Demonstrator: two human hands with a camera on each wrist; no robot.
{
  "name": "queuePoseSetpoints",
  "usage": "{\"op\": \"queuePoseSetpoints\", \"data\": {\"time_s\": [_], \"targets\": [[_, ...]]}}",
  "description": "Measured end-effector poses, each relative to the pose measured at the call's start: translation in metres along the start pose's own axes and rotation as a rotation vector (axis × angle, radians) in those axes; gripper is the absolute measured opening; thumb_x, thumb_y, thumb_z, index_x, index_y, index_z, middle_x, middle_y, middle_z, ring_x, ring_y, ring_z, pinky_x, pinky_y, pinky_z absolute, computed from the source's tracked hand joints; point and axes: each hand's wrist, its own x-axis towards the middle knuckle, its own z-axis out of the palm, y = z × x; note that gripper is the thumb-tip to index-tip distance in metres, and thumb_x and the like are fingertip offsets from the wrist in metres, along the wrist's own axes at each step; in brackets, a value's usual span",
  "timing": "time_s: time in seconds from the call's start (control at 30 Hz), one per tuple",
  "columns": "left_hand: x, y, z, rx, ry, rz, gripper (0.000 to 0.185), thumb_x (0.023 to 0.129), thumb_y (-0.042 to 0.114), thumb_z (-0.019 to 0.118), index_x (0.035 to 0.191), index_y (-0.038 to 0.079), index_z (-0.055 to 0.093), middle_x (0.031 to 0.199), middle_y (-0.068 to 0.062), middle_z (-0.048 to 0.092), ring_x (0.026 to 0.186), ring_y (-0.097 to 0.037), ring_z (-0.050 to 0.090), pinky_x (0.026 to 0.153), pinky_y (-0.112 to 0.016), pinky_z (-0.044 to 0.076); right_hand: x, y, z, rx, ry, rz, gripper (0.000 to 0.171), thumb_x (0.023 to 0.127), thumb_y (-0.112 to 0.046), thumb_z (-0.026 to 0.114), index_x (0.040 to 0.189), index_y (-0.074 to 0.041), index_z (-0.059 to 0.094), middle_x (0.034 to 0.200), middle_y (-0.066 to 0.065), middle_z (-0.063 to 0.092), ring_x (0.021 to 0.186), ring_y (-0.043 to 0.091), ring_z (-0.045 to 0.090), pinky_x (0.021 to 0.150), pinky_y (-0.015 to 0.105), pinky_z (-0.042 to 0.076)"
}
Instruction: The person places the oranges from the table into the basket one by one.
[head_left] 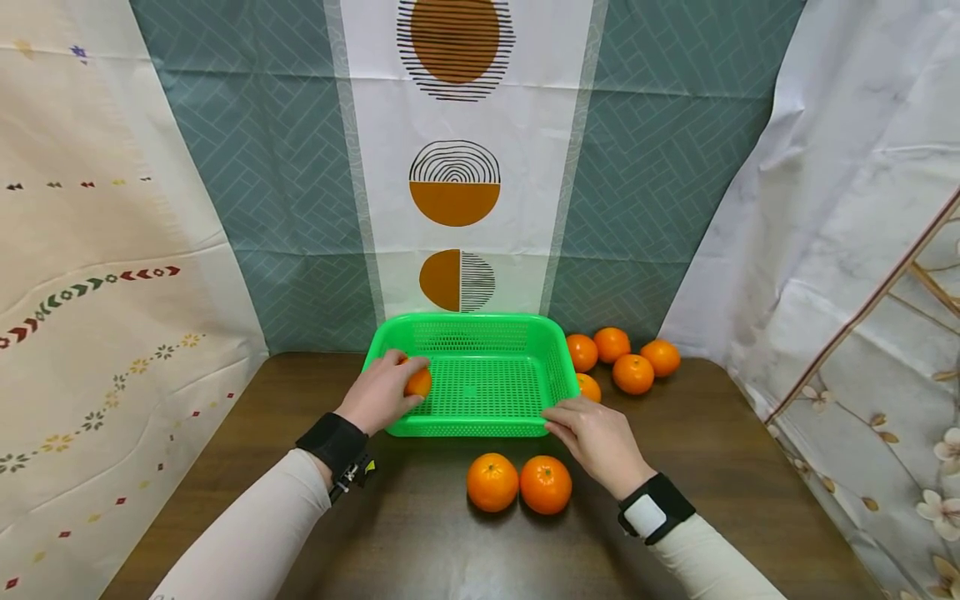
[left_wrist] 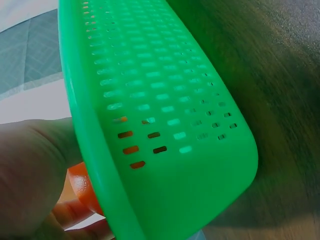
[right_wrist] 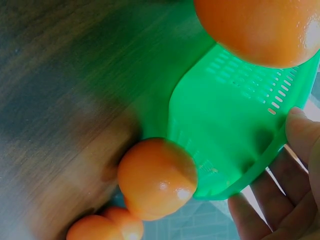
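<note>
A green plastic basket (head_left: 468, 428) with perforated walls stands on the table. Over its left end reaches my left hand (head_left: 381, 392), fingers curled round an orange (head_left: 418, 382) just inside the basket. The left wrist view shows that orange (left_wrist: 82, 186) partly hidden behind the rim and the fingers. At the front right corner my right hand (head_left: 596, 437) pinches the basket's rim, the thumb (right_wrist: 300, 131) outside and the fingers over the inner side. Two oranges, a left one (head_left: 492, 482) and a right one (head_left: 546, 485), sit side by side in front of the basket.
Several more oranges (head_left: 633, 374) lie close together on the wooden table (head_left: 720, 467), right of the basket. One of them (head_left: 588, 387) is right by the basket's right wall. A patterned curtain (head_left: 300, 208) hangs behind the table, with cloths at both sides.
</note>
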Motion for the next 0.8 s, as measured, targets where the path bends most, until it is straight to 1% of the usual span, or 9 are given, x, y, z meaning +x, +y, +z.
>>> {"op": "queuePoseSetpoints", "data": {"time_s": [0.1,0.2,0.33,0.6,0.8], "targets": [[0.001,-0.001,0.003,0.008,-0.022,0.002,0.055,0.086,0.021,0.082,0.137,0.012,0.061,0.118,-0.020,0.056,0.094,-0.032,0.056,0.080,-0.043,0.052,0.000,-0.001,-0.001,0.006,-0.007,0.009,0.018,0.089,-0.024,0.080,0.107,-0.023,0.078,0.099,-0.011,0.071,0.090,0.009,0.066,0.071,0.033,0.058],[0.001,-0.002,0.006,0.015,-0.062,-0.008,0.055,0.085,0.021,0.082,0.135,0.012,0.062,0.112,-0.018,0.057,0.090,-0.030,0.055,0.077,-0.041,0.052,-0.002,-0.003,-0.001,0.008,-0.014,0.011,0.017,0.089,-0.023,0.080,0.106,-0.023,0.078,0.099,-0.011,0.070,0.089,0.009,0.066,0.071,0.033,0.058],[0.002,-0.003,0.011,0.026,-0.110,-0.011,0.054,0.084,0.022,0.083,0.134,0.012,0.064,0.109,-0.016,0.058,0.090,-0.029,0.055,0.076,-0.040,0.052,-0.004,-0.003,-0.001,0.005,-0.013,0.009,0.018,0.088,-0.023,0.080,0.106,-0.023,0.078,0.099,-0.011,0.071,0.090,0.009,0.066,0.071,0.033,0.058],[0.011,-0.002,0.014,0.009,-0.142,0.004,0.054,0.082,0.023,0.085,0.131,0.011,0.066,0.106,-0.013,0.060,0.090,-0.027,0.053,0.074,-0.039,0.050,-0.004,-0.001,-0.002,0.007,-0.004,0.020,0.019,0.088,-0.023,0.081,0.106,-0.023,0.078,0.099,-0.012,0.071,0.091,0.008,0.066,0.072,0.033,0.058],[0.011,-0.003,0.010,0.009,-0.163,-0.027,0.052,0.081,0.022,0.086,0.128,0.012,0.067,0.103,-0.011,0.061,0.089,-0.027,0.054,0.072,-0.039,0.050,-0.001,0.000,0.000,-0.002,0.009,0.000,0.018,0.089,-0.024,0.080,0.107,-0.023,0.078,0.100,-0.012,0.071,0.091,0.009,0.067,0.073,0.034,0.058]]}}
